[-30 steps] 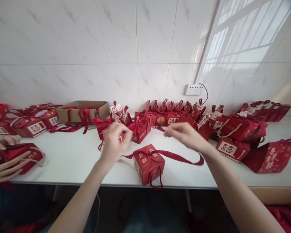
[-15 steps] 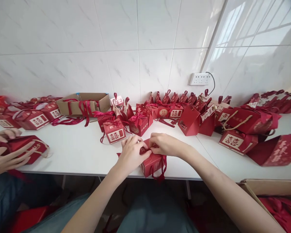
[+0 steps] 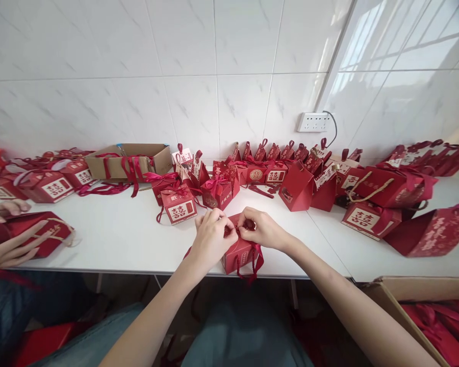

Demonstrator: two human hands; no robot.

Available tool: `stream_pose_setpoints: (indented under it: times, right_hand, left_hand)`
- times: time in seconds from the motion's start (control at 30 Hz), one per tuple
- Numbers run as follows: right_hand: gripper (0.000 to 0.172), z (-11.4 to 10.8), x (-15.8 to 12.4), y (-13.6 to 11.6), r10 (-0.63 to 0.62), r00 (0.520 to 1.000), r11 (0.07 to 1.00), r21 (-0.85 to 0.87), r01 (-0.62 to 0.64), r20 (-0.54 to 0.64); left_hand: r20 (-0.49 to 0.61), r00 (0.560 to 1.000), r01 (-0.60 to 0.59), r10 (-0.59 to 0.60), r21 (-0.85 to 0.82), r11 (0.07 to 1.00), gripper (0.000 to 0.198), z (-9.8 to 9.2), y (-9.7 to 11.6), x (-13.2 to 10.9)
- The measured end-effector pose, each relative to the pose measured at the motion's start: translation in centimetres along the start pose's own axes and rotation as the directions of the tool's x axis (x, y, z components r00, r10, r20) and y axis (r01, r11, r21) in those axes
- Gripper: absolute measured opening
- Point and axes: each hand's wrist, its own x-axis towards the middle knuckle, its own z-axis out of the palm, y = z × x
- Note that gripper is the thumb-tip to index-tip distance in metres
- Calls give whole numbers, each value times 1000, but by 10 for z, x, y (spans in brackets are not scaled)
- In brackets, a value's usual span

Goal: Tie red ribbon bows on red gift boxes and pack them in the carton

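Observation:
A red gift box (image 3: 239,255) stands at the table's front edge, directly before me. Dark red ribbon (image 3: 258,257) hangs in loops down its right side. My left hand (image 3: 214,234) is closed in a pinch on the ribbon at the top of the box. Close beside it, my right hand (image 3: 258,228) pinches the ribbon too, fingertips almost meeting those of the left. The knot itself is mostly hidden by my fingers. Just behind stand a gift box with a cream label (image 3: 180,210) and another tied with a bow (image 3: 217,192).
At the left a co-worker's hands (image 3: 17,247) hold a red box (image 3: 57,234). An open cardboard box (image 3: 160,159) with ribbons stands near the wall. More red boxes (image 3: 296,186) line the back and right. A carton (image 3: 386,290) fills the lower right; a power strip (image 3: 313,122) is on the wall.
My fingertips have risen slightly from the box top, and my right hand's fingers have curled into a rounder pinch. The box stays in place. The view has shifted a little.

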Motion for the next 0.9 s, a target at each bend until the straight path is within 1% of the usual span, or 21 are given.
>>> stream_pose_setpoints:
  times: [0.1, 0.23, 0.33, 0.47, 0.57, 0.73, 0.9]
  right_hand:
    - [13, -2, 0, -3, -28, 999, 999, -39, 29, 24]
    - [12, -2, 0, -5, -62, 998, 994, -86, 64, 27]
    - [13, 1, 0, -5, -47, 999, 995, -85, 47, 3]
    - [13, 4, 0, -3, 10, 999, 999, -36, -11, -36]
    - [11, 3, 0, -3, 41, 999, 999, -22, -42, -18]
    - [11, 0, -2, -3, 39, 999, 999, -31, -39, 3]
    - [11, -2, -5, -2, 16, 1000, 1000, 13, -16, 10]
  left_hand:
    - [-25, 999, -50, 49, -33, 998, 7, 2, -5, -2]
    - [-19, 996, -89, 88, -61, 994, 6, 3, -10, -3]
    - [-2, 997, -75, 75, -54, 996, 6, 3, -9, -3]
    - [9, 998, -56, 57, -52, 997, 6, 4, -7, -2]
    - [20, 998, -52, 53, -55, 997, 6, 3, -7, -2]
    - [72, 996, -45, 49, -53, 998, 6, 3, -8, -2]
    - [51, 998, -42, 45, -67, 997, 6, 2, -7, -2]
